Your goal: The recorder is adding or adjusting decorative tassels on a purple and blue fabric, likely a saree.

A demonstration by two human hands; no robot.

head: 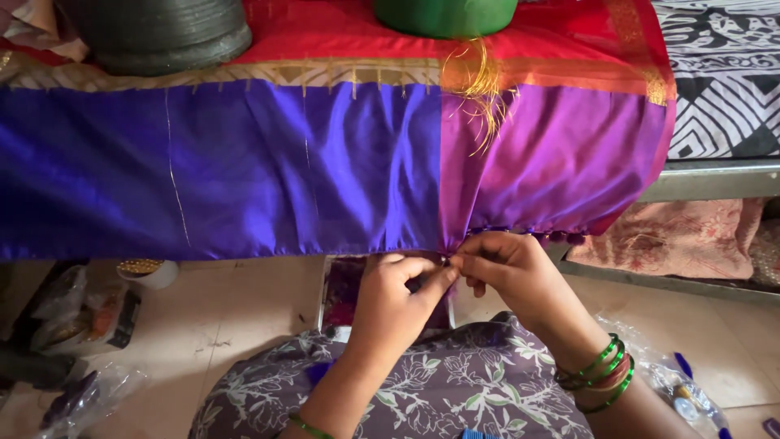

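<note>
the left hand [398, 297] and right hand [508, 268], both closed, pinch the cloth's hem [445, 250] between their fingertips, where a slack grip could let the slippery edge slide free.

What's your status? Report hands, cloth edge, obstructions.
Left hand and right hand: fingers pinched together on the hanging cloth's lower edge, at the blue-purple seam. Small tassels just right of it. Nothing blocking.
</note>
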